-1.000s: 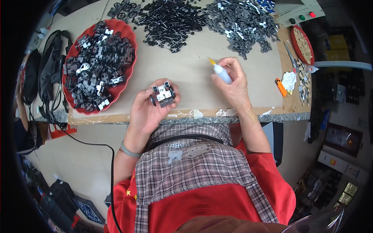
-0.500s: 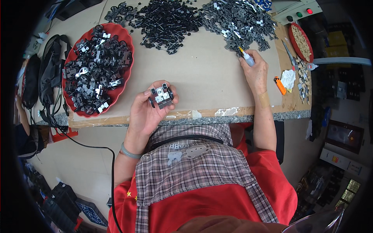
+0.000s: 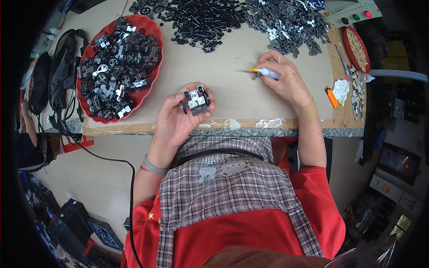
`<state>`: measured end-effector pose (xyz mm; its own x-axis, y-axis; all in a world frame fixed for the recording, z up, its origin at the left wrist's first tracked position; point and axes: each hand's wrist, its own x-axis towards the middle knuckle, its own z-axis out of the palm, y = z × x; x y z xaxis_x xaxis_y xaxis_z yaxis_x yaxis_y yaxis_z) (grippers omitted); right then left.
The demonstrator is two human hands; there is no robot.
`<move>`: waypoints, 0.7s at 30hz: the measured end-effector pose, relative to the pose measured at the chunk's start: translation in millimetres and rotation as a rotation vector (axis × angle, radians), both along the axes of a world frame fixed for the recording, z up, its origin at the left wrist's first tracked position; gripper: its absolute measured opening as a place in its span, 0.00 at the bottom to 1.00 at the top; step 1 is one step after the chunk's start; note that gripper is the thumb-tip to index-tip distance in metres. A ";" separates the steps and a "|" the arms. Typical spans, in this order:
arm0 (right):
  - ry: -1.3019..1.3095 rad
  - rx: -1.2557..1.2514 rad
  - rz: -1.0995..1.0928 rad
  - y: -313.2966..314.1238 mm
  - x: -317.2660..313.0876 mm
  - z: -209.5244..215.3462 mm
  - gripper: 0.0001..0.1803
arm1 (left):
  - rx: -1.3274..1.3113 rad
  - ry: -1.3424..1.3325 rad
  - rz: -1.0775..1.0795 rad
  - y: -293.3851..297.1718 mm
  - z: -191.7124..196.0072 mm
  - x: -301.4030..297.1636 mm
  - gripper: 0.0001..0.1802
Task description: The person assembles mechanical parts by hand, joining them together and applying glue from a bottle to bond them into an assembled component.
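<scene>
Beige worktop (image 3: 214, 67) with taped near edge, crowded along far side.

Left hand (image 3: 176, 117): raised just over near edge of worktop, fingers curled snugly around small black wheeled part (image 3: 195, 100) with grey middle. Part held with wheels at its corners, long axis running roughly left to right, slightly tilted, flat face turned up toward camera.

Right hand (image 3: 286, 80): resting on worktop, right of centre, closed around small white bottle (image 3: 268, 73) with yellow nozzle. Bottle lying nearly level, long axis left to right, nozzle pointing left toward middle of worktop, well apart from wheeled part.

Red bowl (image 3: 154, 42) at far left, filled with similar black wheeled parts. Heap of loose black pieces (image 3: 201, 18) along far edge, greyer heap (image 3: 290, 22) to its right. Orange lighter-shaped item (image 3: 331, 96) near right edge, beside crumpled white scrap (image 3: 342, 89). Smaller red dish (image 3: 356, 48) at far right, holding pale bits.
</scene>
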<state>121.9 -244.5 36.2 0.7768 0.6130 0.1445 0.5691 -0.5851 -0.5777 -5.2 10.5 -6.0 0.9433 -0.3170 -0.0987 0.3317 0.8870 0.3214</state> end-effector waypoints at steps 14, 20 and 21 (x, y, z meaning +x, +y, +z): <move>-0.039 0.077 -0.209 30.3 -19.4 1.1 0.10 | 0.052 0.018 0.004 -0.5 3.2 -0.4 0.25; -0.128 -0.035 -0.172 38.2 -26.5 3.0 0.09 | 0.088 0.019 0.039 -2.5 1.7 -3.0 0.25; -0.150 -0.046 -0.169 38.0 -27.3 3.3 0.09 | 0.091 0.025 0.049 -2.9 2.4 -3.6 0.25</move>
